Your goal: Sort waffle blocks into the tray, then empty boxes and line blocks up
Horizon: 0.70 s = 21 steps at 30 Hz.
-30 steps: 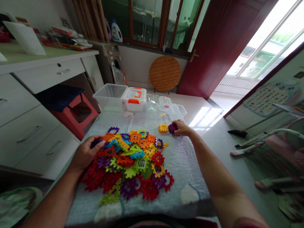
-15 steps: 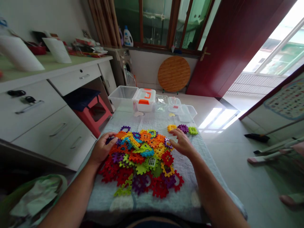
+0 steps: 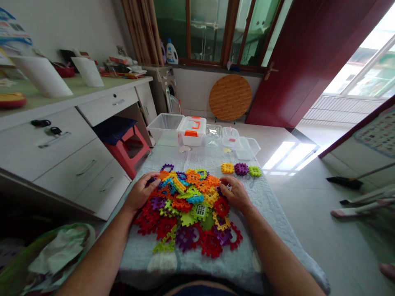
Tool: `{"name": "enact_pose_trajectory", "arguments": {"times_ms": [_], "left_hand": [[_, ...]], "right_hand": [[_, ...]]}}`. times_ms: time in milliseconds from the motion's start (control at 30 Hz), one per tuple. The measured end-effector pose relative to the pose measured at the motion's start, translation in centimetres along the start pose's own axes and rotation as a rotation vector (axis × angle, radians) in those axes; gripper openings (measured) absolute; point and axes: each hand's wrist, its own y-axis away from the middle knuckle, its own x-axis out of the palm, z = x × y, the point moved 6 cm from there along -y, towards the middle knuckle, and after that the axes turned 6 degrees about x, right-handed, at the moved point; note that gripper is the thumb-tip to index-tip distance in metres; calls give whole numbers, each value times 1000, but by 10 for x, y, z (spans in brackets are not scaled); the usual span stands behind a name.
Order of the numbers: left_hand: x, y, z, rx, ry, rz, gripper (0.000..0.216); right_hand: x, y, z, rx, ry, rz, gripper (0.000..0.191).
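The pile of toothed plastic pieces (image 3: 187,204) lies between the left hand (image 3: 141,192), curled at its left edge, and the right hand (image 3: 235,194), bent at its right edge. Nearer the purple stack (image 3: 241,169) — the right hand. Whether either grasps a piece: cannot tell.

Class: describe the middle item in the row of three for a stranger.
Start at the cloth-covered table; on it, the right hand is at the colourful pile. Just beyond that hand, between the yellow item and green item, sits the toothed purple item, the row's only purple.
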Motion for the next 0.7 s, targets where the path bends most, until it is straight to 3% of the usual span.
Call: {"name": "enact_pose_trajectory", "arguments": {"times_ms": [233, 367, 700], "left_hand": [[-1, 2, -1, -39, 33, 11, 49], [-3, 2, -2, -45, 40, -2, 48], [-2, 1, 4, -32, 16, -4, 51]], "right_hand": [[-4, -1, 2, -60, 31, -67, 10], [3, -2, 6, -84, 77, -24, 15], [17, -9, 10, -55, 153, 75, 5]]}}
